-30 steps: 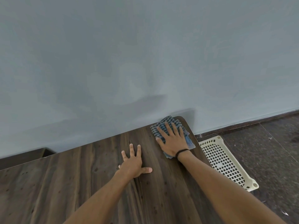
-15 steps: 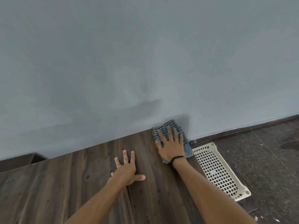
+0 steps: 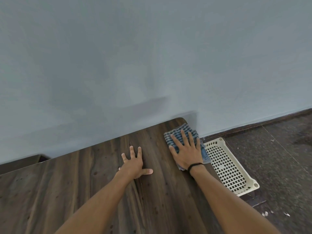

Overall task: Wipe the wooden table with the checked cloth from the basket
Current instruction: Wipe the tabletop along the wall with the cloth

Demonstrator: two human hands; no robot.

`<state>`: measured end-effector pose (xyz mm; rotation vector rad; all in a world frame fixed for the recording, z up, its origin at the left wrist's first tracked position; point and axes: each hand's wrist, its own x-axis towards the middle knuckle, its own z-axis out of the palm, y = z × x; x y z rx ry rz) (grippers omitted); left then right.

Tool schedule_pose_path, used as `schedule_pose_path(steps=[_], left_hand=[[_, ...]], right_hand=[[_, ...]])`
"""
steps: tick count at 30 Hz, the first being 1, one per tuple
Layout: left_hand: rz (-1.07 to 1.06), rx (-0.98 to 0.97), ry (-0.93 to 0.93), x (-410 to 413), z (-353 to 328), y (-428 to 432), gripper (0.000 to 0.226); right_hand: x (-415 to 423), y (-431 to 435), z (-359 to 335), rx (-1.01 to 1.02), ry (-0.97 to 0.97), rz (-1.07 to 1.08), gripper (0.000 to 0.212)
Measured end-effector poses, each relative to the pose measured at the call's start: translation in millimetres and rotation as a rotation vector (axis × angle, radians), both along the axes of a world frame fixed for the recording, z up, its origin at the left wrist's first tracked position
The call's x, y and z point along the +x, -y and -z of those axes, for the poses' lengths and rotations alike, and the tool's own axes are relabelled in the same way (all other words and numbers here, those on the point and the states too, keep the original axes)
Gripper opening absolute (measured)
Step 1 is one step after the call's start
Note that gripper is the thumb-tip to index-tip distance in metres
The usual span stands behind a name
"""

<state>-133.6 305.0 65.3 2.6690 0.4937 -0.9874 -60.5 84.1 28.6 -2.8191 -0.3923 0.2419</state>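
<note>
A blue checked cloth [image 3: 175, 135], folded, lies at the right edge of the dark wooden table [image 3: 84, 183], a little back from its far right corner. My right hand [image 3: 186, 151] presses flat on top of the cloth with fingers spread, a black band on the wrist. My left hand [image 3: 134, 163] rests palm down on the bare wood to the left of it, fingers apart and holding nothing. A cream plastic basket [image 3: 226, 168] with a perforated bottom sits on the floor just beyond the table's right edge.
A grey wall [image 3: 152, 56] runs right behind the table's far edge. Dark speckled floor [image 3: 278, 157] spreads to the right, with a dark skirting board along the wall.
My right hand has drawn the cloth back from the far corner along the right edge toward me. The left hand stays flat on the wood.
</note>
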Motion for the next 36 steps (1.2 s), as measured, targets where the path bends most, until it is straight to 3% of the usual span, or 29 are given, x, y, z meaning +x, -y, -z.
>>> schedule_pose_path(steps=[5,10,14,18,22,26,31,36], left_hand=[[0.012,0.010,0.013,-2.4,3.0,0.2,0.119],[0.017,0.021,0.022,0.6,2.7,1.4,0.117],[0.026,0.050,0.030,-1.6,5.2,0.7,0.118],[0.038,0.055,0.038,-0.2,0.9,2.1,0.115],[0.039,0.027,0.063,-12.7,-6.8,12.4,0.110],[0.089,-0.066,-0.030,-38.3,-13.2,38.0,0.131],[0.121,-0.034,-0.037,-56.4,-3.8,60.0,0.144],[0.091,-0.013,-0.022,-56.3,-4.5,62.7,0.144]], right_hand=[[-60.7,6.7,7.3,0.003,0.044,-0.110,0.060],[-38.8,7.9,-1.3,-0.004,-0.005,0.136,0.063],[-87.6,20.0,7.2,-0.001,0.033,-0.046,0.060],[-68.7,24.7,-1.1,0.014,0.007,0.129,0.062],[-112.1,32.2,5.9,-0.008,0.028,-0.045,0.059],[-94.8,45.1,-2.1,0.008,-0.006,0.173,0.061],[-133.2,48.4,9.1,0.007,0.047,-0.020,0.059],[-107.2,38.0,3.4,0.001,0.040,0.064,0.062]])
